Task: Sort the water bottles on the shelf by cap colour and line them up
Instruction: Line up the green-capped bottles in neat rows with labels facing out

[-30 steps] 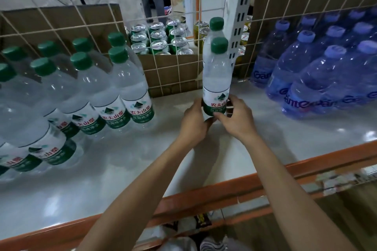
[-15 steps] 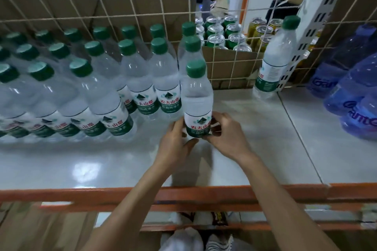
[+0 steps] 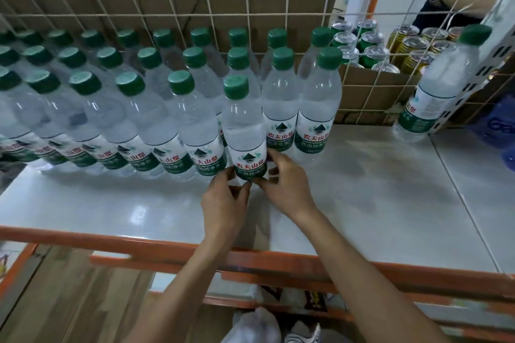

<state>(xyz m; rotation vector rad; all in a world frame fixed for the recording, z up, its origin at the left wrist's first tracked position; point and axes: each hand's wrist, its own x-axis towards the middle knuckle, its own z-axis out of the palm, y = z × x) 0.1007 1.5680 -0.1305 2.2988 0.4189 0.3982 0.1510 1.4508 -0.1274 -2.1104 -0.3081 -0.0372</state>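
Green-capped bottle upright on white shelf, at right end of front row of green-capped bottles. Left hand and right hand pinch its base at label, fingertips curled round either side. Lone green-capped bottle stands well apart at right against wire mesh. Cans behind mesh. Orange rail along shelf front.

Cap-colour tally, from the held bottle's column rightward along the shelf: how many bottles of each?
Green, held bottle in the left hand and right hand: 1
Green, standing bottles in those three columns: 6
Green, lone bottle by the post: 1
Blue caps: 0; the blue bottle at the right edge hides its cap
Total: 8
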